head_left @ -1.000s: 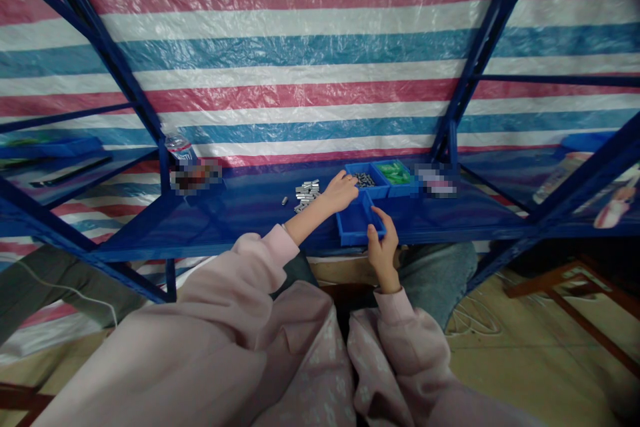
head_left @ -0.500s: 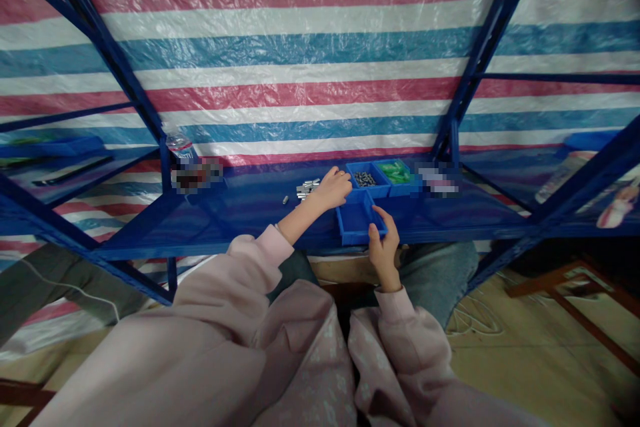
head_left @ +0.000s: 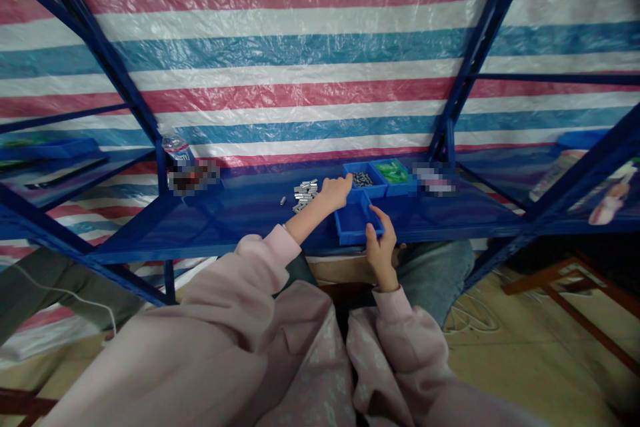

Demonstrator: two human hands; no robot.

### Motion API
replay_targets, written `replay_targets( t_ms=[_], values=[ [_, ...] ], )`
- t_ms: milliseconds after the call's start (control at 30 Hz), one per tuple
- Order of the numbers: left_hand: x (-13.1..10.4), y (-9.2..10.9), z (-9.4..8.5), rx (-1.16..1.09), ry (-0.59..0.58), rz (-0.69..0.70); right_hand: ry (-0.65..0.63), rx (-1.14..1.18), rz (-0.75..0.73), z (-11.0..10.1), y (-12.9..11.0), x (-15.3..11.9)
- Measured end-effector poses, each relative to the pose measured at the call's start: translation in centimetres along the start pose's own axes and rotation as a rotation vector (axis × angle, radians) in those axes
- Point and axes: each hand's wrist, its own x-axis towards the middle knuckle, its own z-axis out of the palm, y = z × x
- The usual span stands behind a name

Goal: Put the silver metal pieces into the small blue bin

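My left hand [head_left: 336, 193] is at the left wall of a blue bin of small dark metal screws [head_left: 363, 179]. Its fingers are curled, and whatever they pinch is hidden. In front of it, a shallow blue tray [head_left: 354, 219] stands near the shelf's front edge, with nothing visible inside. My right hand [head_left: 382, 240] grips this tray by its right side, thumb and fingers at the wall. Left of my left hand lies a pile of short silver metal cylinders [head_left: 305, 195]. One separate cylinder [head_left: 283, 201] lies farther left.
A blue bin of green pieces [head_left: 393, 172] adjoins the screw bin. A plastic bottle [head_left: 177, 149] stands at the back left of the blue shelf [head_left: 240, 213], beside a blurred item. Another blurred item [head_left: 435, 179] lies at right. Blue metal posts [head_left: 445, 120] flank the shelf.
My left hand has shifted slightly toward me and its fingers are at the screw bin's left edge. My right hand keeps its hold on the tray. The whole view has shifted slightly.
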Motion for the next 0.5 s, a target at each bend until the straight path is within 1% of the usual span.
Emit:
replay_targets(
  t_ms=[67, 200, 300, 400, 500],
  values=[
    [0.2, -0.3, 0.1, -0.013, -0.014, 0.015, -0.004, -0.001, 0.004, 0.0, -0.1, 0.0],
    [0.6, -1.1, 0.3, -0.016, 0.002, 0.03, -0.007, -0.006, 0.013, -0.1, -0.2, 0.0],
    [0.9, -1.8, 0.0, -0.042, -0.025, 0.062, -0.003, -0.011, 0.023, -0.1, -0.2, 0.0],
    [1.2, -2.2, -0.7, -0.072, -0.08, 0.086, -0.002, -0.007, 0.024, -0.1, -0.2, 0.0],
    [1.2, -2.1, -1.1, -0.052, -0.168, 0.093, -0.003, -0.001, 0.019, 0.0, -0.1, 0.1]
  ],
)
